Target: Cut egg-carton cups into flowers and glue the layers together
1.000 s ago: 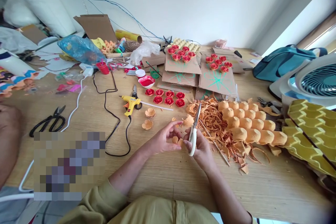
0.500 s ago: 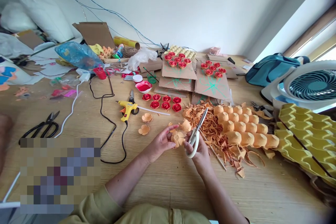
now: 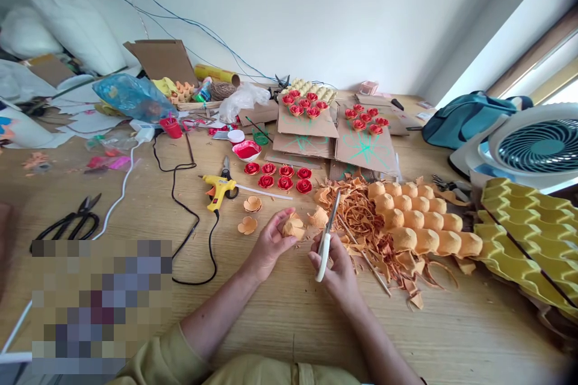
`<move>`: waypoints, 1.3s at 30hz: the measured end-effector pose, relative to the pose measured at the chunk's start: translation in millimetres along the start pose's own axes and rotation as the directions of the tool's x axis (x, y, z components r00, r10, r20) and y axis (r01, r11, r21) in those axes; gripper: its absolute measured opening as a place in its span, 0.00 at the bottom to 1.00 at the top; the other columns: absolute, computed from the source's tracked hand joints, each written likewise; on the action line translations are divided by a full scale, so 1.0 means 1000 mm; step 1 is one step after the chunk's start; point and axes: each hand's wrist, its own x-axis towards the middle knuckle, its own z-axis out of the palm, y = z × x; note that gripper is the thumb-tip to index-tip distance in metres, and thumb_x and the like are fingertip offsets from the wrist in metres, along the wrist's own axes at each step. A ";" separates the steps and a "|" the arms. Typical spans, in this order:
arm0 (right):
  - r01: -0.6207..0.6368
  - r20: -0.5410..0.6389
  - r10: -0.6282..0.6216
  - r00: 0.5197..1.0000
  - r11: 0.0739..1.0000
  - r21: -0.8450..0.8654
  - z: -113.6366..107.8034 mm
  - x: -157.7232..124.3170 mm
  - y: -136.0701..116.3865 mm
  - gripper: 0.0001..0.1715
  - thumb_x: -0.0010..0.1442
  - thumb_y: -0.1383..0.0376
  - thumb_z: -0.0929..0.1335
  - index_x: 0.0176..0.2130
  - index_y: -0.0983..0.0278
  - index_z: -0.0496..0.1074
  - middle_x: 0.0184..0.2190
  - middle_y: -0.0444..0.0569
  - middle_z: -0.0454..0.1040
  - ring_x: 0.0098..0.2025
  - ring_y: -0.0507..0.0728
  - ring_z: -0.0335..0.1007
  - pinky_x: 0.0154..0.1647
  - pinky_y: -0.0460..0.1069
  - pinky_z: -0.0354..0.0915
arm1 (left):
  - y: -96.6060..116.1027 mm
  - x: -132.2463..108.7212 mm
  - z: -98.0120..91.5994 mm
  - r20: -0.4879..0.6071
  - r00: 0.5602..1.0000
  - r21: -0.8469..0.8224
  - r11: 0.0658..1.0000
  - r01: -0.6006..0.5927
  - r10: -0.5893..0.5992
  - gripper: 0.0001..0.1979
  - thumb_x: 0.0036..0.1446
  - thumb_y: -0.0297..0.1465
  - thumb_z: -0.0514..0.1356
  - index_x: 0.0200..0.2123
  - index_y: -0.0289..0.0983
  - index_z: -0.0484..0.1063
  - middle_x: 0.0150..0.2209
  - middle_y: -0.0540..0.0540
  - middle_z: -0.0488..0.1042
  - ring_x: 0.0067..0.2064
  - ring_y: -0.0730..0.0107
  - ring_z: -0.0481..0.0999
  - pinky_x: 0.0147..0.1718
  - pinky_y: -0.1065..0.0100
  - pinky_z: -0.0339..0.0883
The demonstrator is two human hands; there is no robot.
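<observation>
An orange cup (image 3: 293,227) is pinched by the left hand (image 3: 270,246); at its three o'clock, scissors (image 3: 326,245) are gripped by the right hand (image 3: 339,267).

hands (image 3: 270,245) 2 | white-handled scissors (image 3: 324,254) 1 | held orange blossom (image 3: 293,227) 1 | glue gun (image 3: 218,190) 1 | front-group red roses (image 3: 285,183) 7

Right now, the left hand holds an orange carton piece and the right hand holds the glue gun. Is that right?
Not quite: the right hand holds white-handled scissors; the glue gun lies on the table, as the head view shows. The left hand does hold an orange carton piece.
</observation>
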 end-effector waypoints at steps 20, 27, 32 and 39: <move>0.002 0.321 0.053 0.946 0.986 -0.167 0.004 -0.001 -0.004 0.13 0.64 0.55 0.64 0.35 0.61 0.65 0.30 0.44 0.66 0.33 0.55 0.60 0.36 0.50 0.59 | 0.013 0.000 0.000 -0.088 0.993 -0.008 0.997 -0.081 0.080 0.30 0.47 0.30 0.70 0.55 0.42 0.67 0.40 0.51 0.76 0.40 0.73 0.74 0.43 0.70 0.65; 0.009 0.349 0.069 0.934 0.977 -0.215 0.002 -0.001 -0.005 0.14 0.65 0.53 0.62 0.37 0.61 0.65 0.32 0.46 0.67 0.36 0.57 0.61 0.40 0.53 0.57 | 0.011 -0.001 0.000 -0.078 0.995 -0.009 0.998 -0.058 0.057 0.31 0.46 0.28 0.70 0.55 0.41 0.67 0.42 0.49 0.75 0.40 0.72 0.73 0.44 0.68 0.64; 0.009 0.364 0.079 0.928 0.972 -0.234 0.001 -0.001 -0.005 0.15 0.64 0.52 0.61 0.35 0.61 0.62 0.32 0.46 0.67 0.37 0.58 0.60 0.42 0.54 0.57 | 0.008 -0.004 0.002 -0.068 0.996 -0.019 0.998 -0.054 0.053 0.30 0.47 0.30 0.71 0.54 0.40 0.67 0.42 0.49 0.75 0.42 0.72 0.73 0.46 0.69 0.64; 0.016 0.387 0.074 0.919 0.975 -0.224 0.001 -0.002 -0.004 0.12 0.63 0.54 0.60 0.38 0.60 0.63 0.34 0.48 0.67 0.40 0.60 0.59 0.44 0.56 0.57 | 0.009 -0.007 0.003 -0.098 0.989 0.100 0.989 -0.105 0.115 0.28 0.47 0.30 0.70 0.52 0.41 0.68 0.43 0.49 0.74 0.43 0.71 0.72 0.46 0.69 0.66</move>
